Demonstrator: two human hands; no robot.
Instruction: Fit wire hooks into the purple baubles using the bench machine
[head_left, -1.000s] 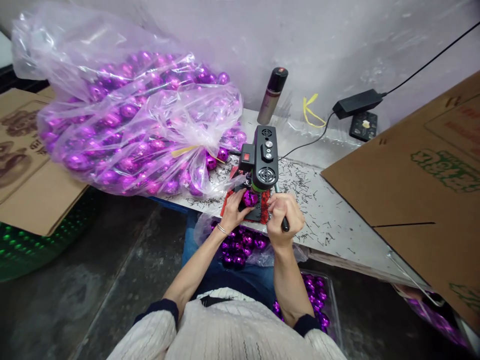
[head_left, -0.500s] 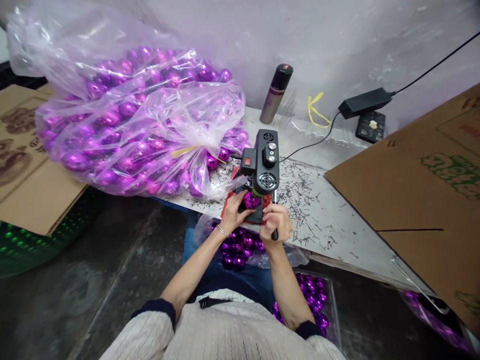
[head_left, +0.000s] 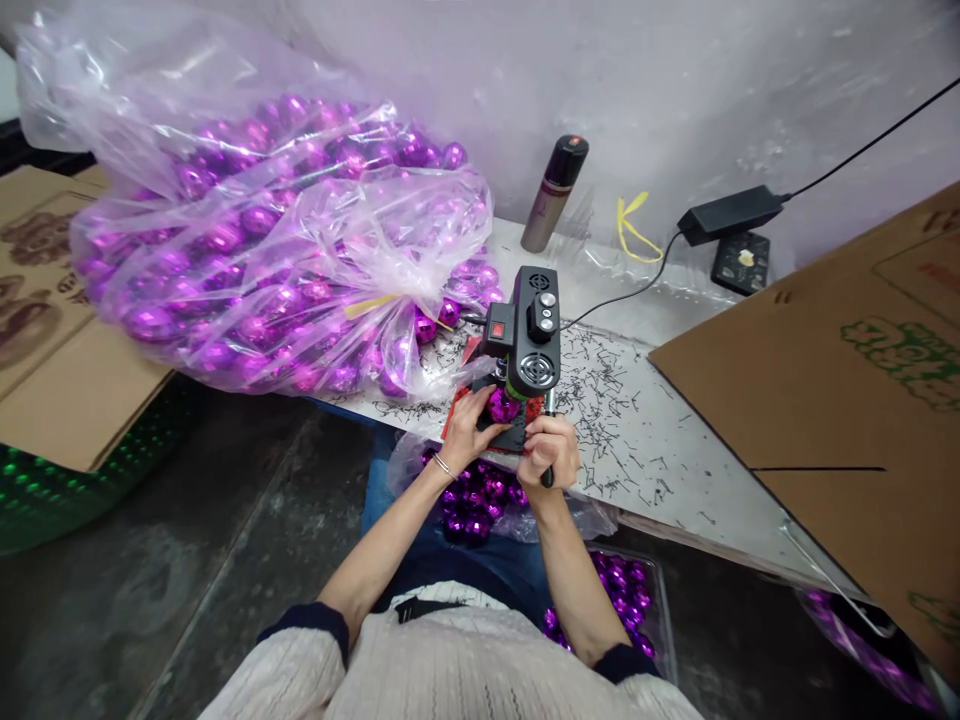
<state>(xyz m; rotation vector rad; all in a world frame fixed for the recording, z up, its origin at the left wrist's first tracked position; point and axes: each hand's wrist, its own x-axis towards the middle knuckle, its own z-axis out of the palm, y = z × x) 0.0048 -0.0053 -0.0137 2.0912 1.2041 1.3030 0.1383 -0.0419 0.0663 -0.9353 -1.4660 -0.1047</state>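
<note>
A small black bench machine with a red switch stands near the table's front edge. Under its head sits one purple faceted ball on a red and black pad. My left hand is curled around that ball from the left. My right hand is closed around the machine's black lever handle, just right of the ball. A clear bag of more purple balls lies in my lap below the hands.
A huge clear plastic bag of purple balls fills the table's left. Small black clippings litter the tabletop. A spray can, a power adapter and cardboard sheets lie behind and right. A tray of purple balls sits by my right knee.
My right hand has drawn the lever handle left and toward me, closer to the ball. The left hand stays on the ball. The view has shifted slightly.
</note>
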